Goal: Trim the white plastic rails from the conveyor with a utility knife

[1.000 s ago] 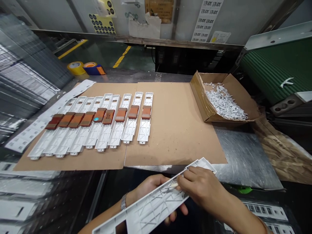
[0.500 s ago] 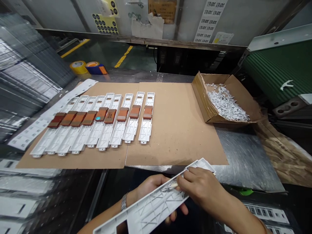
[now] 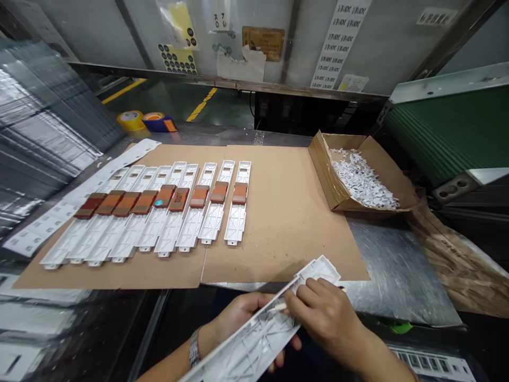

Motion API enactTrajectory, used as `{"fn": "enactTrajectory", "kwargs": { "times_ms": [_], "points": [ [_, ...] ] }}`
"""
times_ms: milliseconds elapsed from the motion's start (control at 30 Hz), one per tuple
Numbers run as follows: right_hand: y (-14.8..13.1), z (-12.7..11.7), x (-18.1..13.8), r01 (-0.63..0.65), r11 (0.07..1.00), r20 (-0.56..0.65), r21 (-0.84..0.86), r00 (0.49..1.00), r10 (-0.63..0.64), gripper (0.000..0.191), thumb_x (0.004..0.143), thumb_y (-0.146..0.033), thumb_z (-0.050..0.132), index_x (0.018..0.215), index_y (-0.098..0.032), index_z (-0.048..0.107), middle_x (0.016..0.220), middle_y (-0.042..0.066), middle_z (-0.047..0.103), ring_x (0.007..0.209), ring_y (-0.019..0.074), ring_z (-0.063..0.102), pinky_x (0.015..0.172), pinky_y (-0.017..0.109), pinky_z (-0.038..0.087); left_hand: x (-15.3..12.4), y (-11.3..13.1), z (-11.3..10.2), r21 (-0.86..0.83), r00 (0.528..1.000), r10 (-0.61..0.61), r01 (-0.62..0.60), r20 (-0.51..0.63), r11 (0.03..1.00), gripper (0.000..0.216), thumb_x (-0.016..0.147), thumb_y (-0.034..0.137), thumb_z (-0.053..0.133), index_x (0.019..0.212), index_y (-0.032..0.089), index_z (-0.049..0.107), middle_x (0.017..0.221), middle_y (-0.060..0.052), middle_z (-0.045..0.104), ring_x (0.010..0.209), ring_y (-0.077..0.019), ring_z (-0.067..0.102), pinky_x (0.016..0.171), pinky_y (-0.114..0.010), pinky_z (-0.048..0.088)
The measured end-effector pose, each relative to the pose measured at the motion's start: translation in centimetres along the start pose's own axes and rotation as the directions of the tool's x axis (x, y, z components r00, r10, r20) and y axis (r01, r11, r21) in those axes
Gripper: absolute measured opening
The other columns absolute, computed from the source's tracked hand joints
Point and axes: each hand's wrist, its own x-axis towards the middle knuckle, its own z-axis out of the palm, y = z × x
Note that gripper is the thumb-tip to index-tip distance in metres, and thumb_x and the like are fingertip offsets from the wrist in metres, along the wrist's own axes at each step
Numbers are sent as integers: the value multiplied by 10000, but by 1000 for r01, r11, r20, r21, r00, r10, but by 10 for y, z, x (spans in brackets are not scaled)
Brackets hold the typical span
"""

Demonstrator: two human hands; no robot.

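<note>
A long white plastic panel (image 3: pixel 258 339) with ribbed inside lies tilted across the bottom of the view. My left hand (image 3: pixel 238 318) grips it from underneath, fingers wrapped around its edge. Above it, my right hand (image 3: pixel 324 315) is closed in a pinch on a small pale tool (image 3: pixel 280 306) whose tip touches the panel's ribs. On the cardboard sheet (image 3: pixel 294 223) further away, several similar white panels (image 3: pixel 186 212) lie side by side in a row, each bearing a brown block (image 3: pixel 178 199).
An open cardboard box (image 3: pixel 342 196) of small white plastic scraps stands at the right. Tape rolls (image 3: pixel 145 121) sit at the back left. Stacked grey panels (image 3: pixel 40 132) rise on the left. A green conveyor (image 3: pixel 449 127) runs at the right.
The view has tipped slightly, so the table items sit lower in the frame. Both hands and the held panel stay nearly in place, shifted a little leftward.
</note>
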Motion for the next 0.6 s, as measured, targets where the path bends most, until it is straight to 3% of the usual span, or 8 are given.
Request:
{"fn": "enactTrajectory", "kwargs": {
  "times_ms": [67,100,167,233,333,467,533,600],
  "points": [
    [6,-3,-6,15,998,-99,59,995,-9,113,909,-185,455,922,-148,561,664,33,544,614,169,446,562,316,289,-6,3,1,129,973,189,-172,-131,977,514,797,469,459,1107,83,599,896,-105,663,600,-144,613,515,-227,462],
    [10,-4,-12,-5,996,-156,92,988,19,110,907,-173,456,945,-143,555,690,43,553,628,167,456,571,310,312,-9,4,2,247,929,314,-264,-195,932,525,811,477,478,1192,125,552,932,-95,661,616,-138,606,535,-227,460],
    [22,2,-25,-117,984,-275,134,950,150,131,903,-137,451,999,-143,540,738,52,562,655,160,484,594,297,359,-15,6,2,528,773,579,-388,-259,755,565,829,493,488,1297,177,466,1062,-94,637,737,-148,604,670,-253,478],
    [36,17,-38,-297,944,-348,142,878,328,170,907,-135,455,1056,-162,531,785,46,577,700,151,534,632,275,406,-17,5,1,741,580,778,-407,-243,535,579,835,504,483,1328,203,438,1253,-92,547,1031,-201,550,935,-308,406],
    [55,51,-49,-537,839,-364,84,768,527,184,944,-247,428,1080,-199,542,897,44,620,822,151,597,704,249,453,-11,-3,-3,899,342,922,-320,-183,298,576,838,507,467,1350,247,417,1351,-75,445,1256,-250,382,1051,-355,298],
    [70,91,-43,-624,782,-380,10,721,580,281,959,-348,364,1005,-190,591,821,55,618,764,181,595,651,279,467,3,-17,-10,996,109,994,-76,-26,35,611,831,387,492,1403,263,315,1169,-104,475,1003,-231,539,791,-315,470],
    [74,102,-37,-653,757,-378,-24,707,598,347,953,-394,344,947,-186,621,758,66,592,722,208,566,634,320,457,7,-23,-14,998,19,999,39,46,-47,649,818,317,499,1421,287,262,1145,-98,458,929,-216,550,743,-307,473],
    [78,107,-30,-680,731,-377,-51,691,617,395,949,-409,320,906,-181,640,722,82,571,692,230,531,625,360,443,8,-26,-16,988,-19,997,131,80,-77,665,804,284,504,1420,311,255,1155,-97,464,914,-227,557,735,-316,474]
  ]
}}
